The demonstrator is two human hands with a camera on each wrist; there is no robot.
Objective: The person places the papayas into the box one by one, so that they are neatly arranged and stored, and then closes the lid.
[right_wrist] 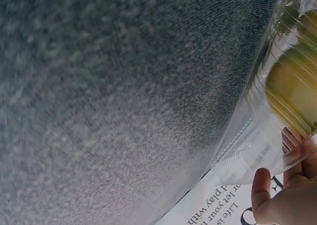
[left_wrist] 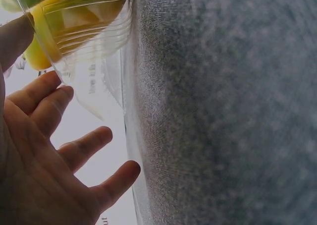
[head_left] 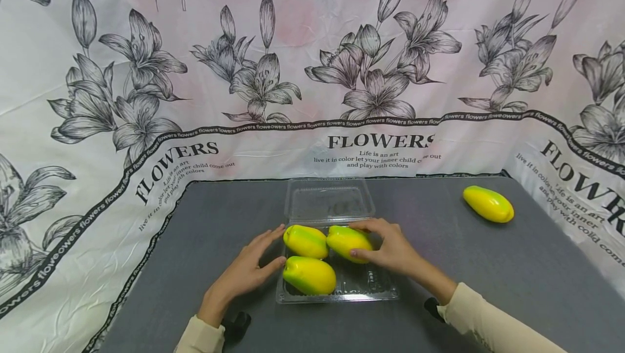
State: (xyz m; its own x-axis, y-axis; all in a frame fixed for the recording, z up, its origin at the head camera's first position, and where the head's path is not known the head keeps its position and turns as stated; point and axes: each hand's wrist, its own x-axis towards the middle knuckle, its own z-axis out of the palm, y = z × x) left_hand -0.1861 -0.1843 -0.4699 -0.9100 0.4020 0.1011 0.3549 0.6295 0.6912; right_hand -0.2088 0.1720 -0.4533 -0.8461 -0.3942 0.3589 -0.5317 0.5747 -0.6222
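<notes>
A clear plastic clamshell box (head_left: 358, 288) lies on the table with its lid (head_left: 329, 201) folded back. Inside are three yellow-green fruits shaped like papayas: one at back left (head_left: 305, 242), one at front left (head_left: 310, 276), and one at back right (head_left: 348, 242). My right hand (head_left: 395, 247) grips the back-right fruit, thumb in front and fingers behind. On the other side, my left hand (head_left: 246, 266) rests at the box's left rim, fingers spread and fairly straight. The left wrist view shows that hand's fingertips (left_wrist: 64, 92) by the clear wall; nothing is in its palm.
Another yellow-green fruit (head_left: 488, 204) lies alone on the grey table (head_left: 234, 206), at the far right. A white cloth (head_left: 273, 152) printed with flowers hangs around the back and sides.
</notes>
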